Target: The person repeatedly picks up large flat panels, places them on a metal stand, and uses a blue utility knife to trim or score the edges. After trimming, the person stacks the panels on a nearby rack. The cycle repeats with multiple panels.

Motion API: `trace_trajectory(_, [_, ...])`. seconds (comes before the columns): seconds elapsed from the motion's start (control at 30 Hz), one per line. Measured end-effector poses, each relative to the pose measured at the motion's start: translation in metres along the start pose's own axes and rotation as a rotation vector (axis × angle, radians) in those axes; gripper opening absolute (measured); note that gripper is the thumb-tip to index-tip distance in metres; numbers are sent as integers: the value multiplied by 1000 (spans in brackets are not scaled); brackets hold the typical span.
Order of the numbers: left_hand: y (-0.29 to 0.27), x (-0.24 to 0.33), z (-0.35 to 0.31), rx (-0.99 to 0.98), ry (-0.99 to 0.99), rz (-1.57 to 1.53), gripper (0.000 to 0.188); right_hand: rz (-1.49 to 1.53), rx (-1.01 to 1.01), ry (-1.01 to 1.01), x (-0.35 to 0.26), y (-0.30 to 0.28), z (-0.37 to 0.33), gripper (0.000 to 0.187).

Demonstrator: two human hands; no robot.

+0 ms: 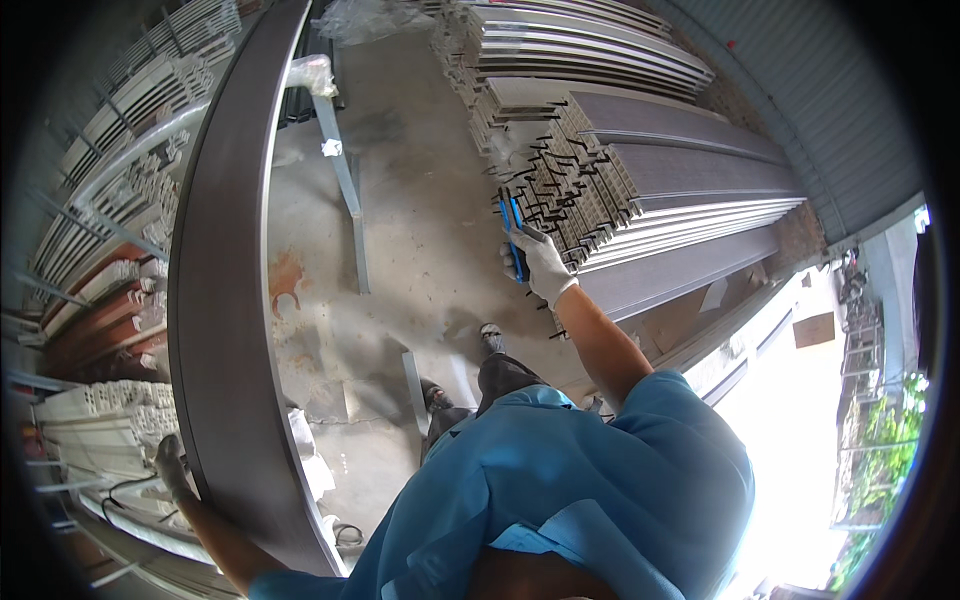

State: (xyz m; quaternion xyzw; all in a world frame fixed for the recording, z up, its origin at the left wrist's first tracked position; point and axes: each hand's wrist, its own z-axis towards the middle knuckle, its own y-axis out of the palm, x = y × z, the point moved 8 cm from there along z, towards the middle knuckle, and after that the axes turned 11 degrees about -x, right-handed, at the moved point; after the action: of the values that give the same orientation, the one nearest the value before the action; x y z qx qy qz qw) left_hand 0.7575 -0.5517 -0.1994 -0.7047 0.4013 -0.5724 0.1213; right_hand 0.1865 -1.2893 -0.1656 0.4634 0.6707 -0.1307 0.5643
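A long dark brown board (225, 260) with a pale edge runs from the top of the view to the lower left, raised above the floor. My left hand (172, 464), in a pale glove with darkened fingertips, is closed at the board's left edge, its fingers partly hidden. My right hand (543, 264), also gloved, is closed around a slim blue-and-black hand tool (515, 238). That arm reaches forward and right, close to the ends of stacked hollow profiles (575, 175) with black strips sticking out. The exact kind of tool is not clear.
Racks of pale and reddish profiles (120, 270) line the left side. A metal support (340, 160) with a wrapped top stands beside the board. More white profiles (590, 50) are piled at the far right. Loose metal strips (412, 385) lie near my feet. Bright daylight enters at right.
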Motion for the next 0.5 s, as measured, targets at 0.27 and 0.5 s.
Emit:
trace_trajectory(0.27, [-54,105,-28,159,159,-170,41,94,1,-141,-49,-72,49,11])
trace_trajectory(0.5, [41,265,-95,162,480,-58,43,-213,392,-233,-128,-261,175,29])
